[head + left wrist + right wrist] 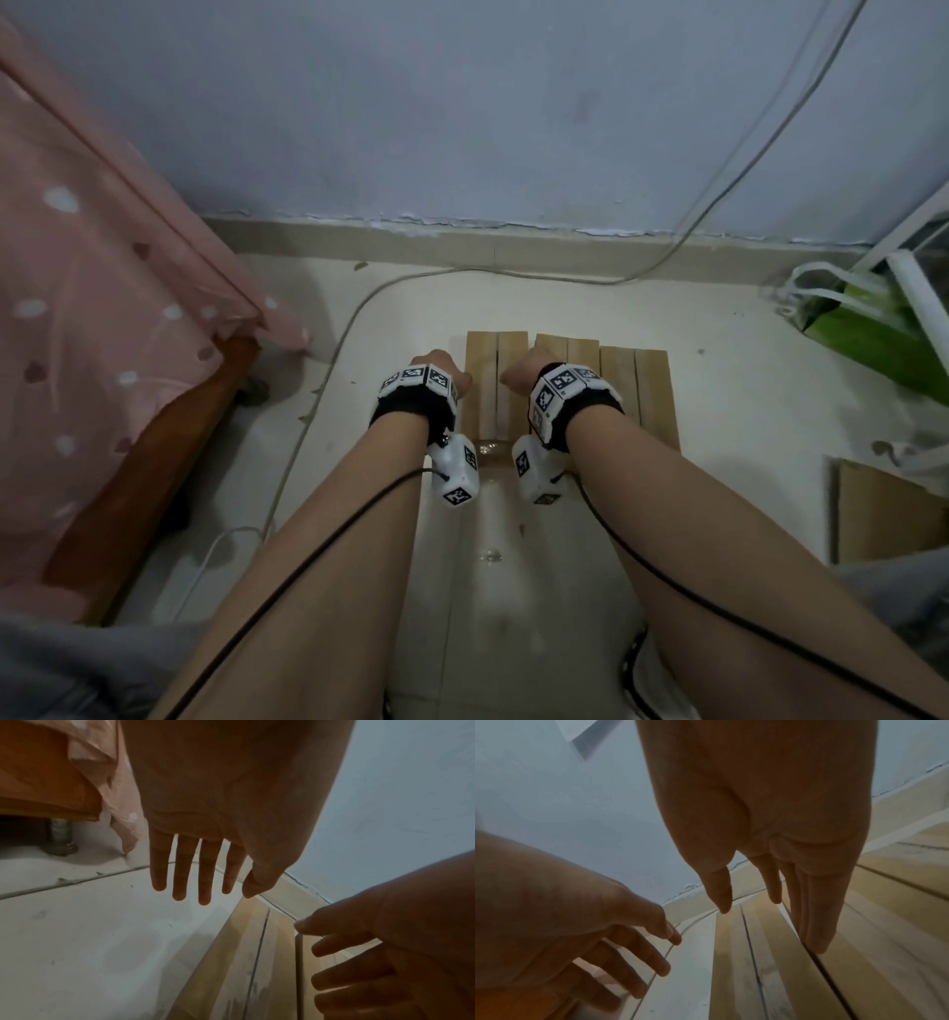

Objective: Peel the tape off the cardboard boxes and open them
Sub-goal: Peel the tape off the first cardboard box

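Right hand extended above taped cardboard boxes.

Dim, flat indoor light; wrist views murky, palms in shadow; wide-angle bending at edges; soft focus.

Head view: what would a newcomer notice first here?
Two bare forearms reach forward, the left hand and right hand hovering open over three cardboard boxes lined up on the pale floor. A pink spotted cloth hangs at the left.

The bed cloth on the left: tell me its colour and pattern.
The bed cloth is pink, scattered with white and darker reddish spots; the head view shows it best.
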{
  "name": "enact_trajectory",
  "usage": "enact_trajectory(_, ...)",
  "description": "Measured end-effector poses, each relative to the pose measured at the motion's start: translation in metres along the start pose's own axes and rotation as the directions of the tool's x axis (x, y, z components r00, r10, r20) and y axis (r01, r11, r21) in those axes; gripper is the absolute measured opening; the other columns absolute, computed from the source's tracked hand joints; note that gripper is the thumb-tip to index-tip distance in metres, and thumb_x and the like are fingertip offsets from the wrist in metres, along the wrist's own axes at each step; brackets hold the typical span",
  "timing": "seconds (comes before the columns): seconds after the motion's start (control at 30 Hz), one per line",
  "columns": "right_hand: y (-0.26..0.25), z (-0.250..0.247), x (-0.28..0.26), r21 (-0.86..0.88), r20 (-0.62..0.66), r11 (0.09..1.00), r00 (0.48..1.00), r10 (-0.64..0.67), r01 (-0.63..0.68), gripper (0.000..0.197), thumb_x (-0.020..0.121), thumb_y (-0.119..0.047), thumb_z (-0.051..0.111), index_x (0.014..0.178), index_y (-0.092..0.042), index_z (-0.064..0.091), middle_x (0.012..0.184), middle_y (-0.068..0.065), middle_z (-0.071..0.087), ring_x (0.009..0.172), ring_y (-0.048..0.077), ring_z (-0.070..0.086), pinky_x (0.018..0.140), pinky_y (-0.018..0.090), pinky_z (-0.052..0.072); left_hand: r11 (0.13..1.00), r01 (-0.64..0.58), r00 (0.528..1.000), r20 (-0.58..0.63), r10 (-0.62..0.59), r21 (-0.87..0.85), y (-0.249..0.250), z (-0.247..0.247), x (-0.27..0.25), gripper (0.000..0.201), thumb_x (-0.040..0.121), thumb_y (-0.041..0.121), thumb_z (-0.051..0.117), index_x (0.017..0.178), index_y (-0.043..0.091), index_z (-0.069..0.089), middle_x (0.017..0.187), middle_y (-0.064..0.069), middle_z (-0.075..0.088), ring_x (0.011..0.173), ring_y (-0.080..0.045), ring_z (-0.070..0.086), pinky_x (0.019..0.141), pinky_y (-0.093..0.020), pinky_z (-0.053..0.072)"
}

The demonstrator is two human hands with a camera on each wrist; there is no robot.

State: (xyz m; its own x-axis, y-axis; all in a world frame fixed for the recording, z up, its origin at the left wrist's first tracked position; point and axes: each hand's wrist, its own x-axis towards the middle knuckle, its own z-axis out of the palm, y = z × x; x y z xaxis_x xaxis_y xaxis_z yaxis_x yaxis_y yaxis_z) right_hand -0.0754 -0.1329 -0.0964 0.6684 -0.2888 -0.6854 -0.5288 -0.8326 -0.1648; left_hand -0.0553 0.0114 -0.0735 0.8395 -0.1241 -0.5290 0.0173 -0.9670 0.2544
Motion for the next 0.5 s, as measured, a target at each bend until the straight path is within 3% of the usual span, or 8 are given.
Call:
enact_trajectory(0.07, -0.004, 0.016, 0.054, -0.074, 0.061, 0.997, 0.998, 0.000, 0.004, 0.048, 0.083, -0.030, 0.067, 0.127, -0.014, 0.056, 0.130, 0.007, 0.057, 0.113, 0.036, 0.058, 0.092, 0.056, 0.052, 0.999, 0.040, 0.999, 0.024, -0.040, -0.012, -0.004, 0.009, 0.022, 0.030, 0.092, 0.030, 0.052, 0.072, 0.009, 0.052, 0.077, -0.006, 0.056, 0.068, -0.023, 0.053, 0.061, -0.025, 0.039)
enact_trajectory(0.13, -0.003, 0.030, 0.100, -0.121, 0.093, 0.993, 0.996, 0.016, -0.005, 0.045, 0.082, -0.031, 0.065, 0.124, -0.016, 0.058, 0.131, 0.009, 0.057, 0.111, 0.038, 0.059, 0.091, 0.057, 0.052, 0.996, 0.052, 0.998, 0.048, -0.048, -0.078, -0.004, 0.015, 0.035, 0.033, 0.093, 0.029, 0.052, 0.068, 0.010, 0.047, 0.082, -0.005, 0.055, 0.068, -0.022, 0.052, 0.055, -0.024, 0.035)
enact_trajectory(0.2, -0.019, 0.019, 0.085, -0.116, 0.094, 0.993, 0.995, 0.020, -0.009, 0.044, 0.089, -0.028, 0.060, 0.130, -0.014, 0.056, 0.135, 0.010, 0.054, 0.117, 0.039, 0.056, 0.094, 0.056, 0.050, 0.992, 0.077, 0.992, 0.106, -0.067, -0.096, -0.006, 0.024, 0.051, 0.026, 0.093, 0.030, 0.056, 0.076, 0.013, 0.047, 0.088, -0.004, 0.054, 0.080, -0.022, 0.053, 0.065, -0.024, 0.040)
enact_trajectory(0.27, -0.030, 0.000, 0.038, -0.096, 0.125, 0.995, 0.992, 0.015, -0.003, 0.043, 0.096, -0.024, 0.054, 0.135, -0.008, 0.052, 0.140, 0.013, 0.050, 0.125, 0.036, 0.052, 0.101, 0.052, 0.047, 0.988, 0.134, 0.973, 0.199, -0.116, -0.079, -0.014, 0.050, 0.092, 0.022, 0.084, 0.031, 0.066, 0.080, 0.013, 0.054, 0.091, -0.004, 0.063, 0.084, -0.026, 0.060, 0.079, -0.034, 0.050)
enact_trajectory(0.33, -0.031, -0.005, 0.026, -0.066, 0.110, 0.997, 0.993, 0.044, -0.037, 0.037, 0.100, -0.019, 0.046, 0.132, -0.001, 0.053, 0.138, 0.017, 0.052, 0.125, 0.034, 0.053, 0.105, 0.046, 0.045, 0.983, 0.176, 0.957, 0.243, -0.159, -0.050, -0.032, 0.097, 0.156, 0.042, 0.071, 0.039, 0.075, 0.096, 0.008, 0.062, 0.091, -0.007, 0.065, 0.086, -0.029, 0.063, 0.081, -0.046, 0.054)
enact_trajectory(0.4, -0.028, -0.010, 0.015, -0.050, 0.059, 0.999, 0.998, 0.024, -0.021, 0.034, 0.102, -0.015, 0.042, 0.129, 0.002, 0.054, 0.135, 0.018, 0.054, 0.120, 0.032, 0.055, 0.104, 0.041, 0.045, 0.969, 0.224, 0.948, 0.254, -0.193, -0.100, -0.023, 0.090, 0.131, 0.063, 0.069, 0.049, 0.073, 0.118, 0.011, 0.060, 0.101, -0.009, 0.063, 0.095, -0.031, 0.062, 0.082, -0.051, 0.054)
enact_trajectory(0.47, -0.023, -0.009, 0.012, 0.005, 0.013, 1.000, 1.000, -0.021, 0.020, 0.034, 0.102, -0.013, 0.039, 0.128, 0.003, 0.053, 0.131, 0.018, 0.056, 0.113, 0.031, 0.057, 0.099, 0.037, 0.045, 0.986, 0.122, 0.960, 0.266, -0.088, -0.115, -0.006, 0.061, 0.077, 0.038, 0.090, 0.031, 0.058, 0.113, 0.001, 0.060, 0.108, -0.016, 0.062, 0.096, -0.029, 0.061, 0.087, -0.039, 0.052)
enact_trajectory(0.5, -0.021, -0.005, 0.015, 0.016, 0.028, 0.999, 0.999, -0.042, 0.042, 0.034, 0.103, -0.014, 0.038, 0.127, 0.002, 0.054, 0.125, 0.019, 0.056, 0.111, 0.030, 0.057, 0.098, 0.037, 0.045, 0.981, 0.093, 0.963, 0.264, -0.045, -0.172, -0.001, 0.050, 0.056, 0.028, 0.092, 0.025, 0.054, 0.102, 0.000, 0.060, 0.108, -0.018, 0.063, 0.092, -0.030, 0.063, 0.088, -0.035, 0.052)
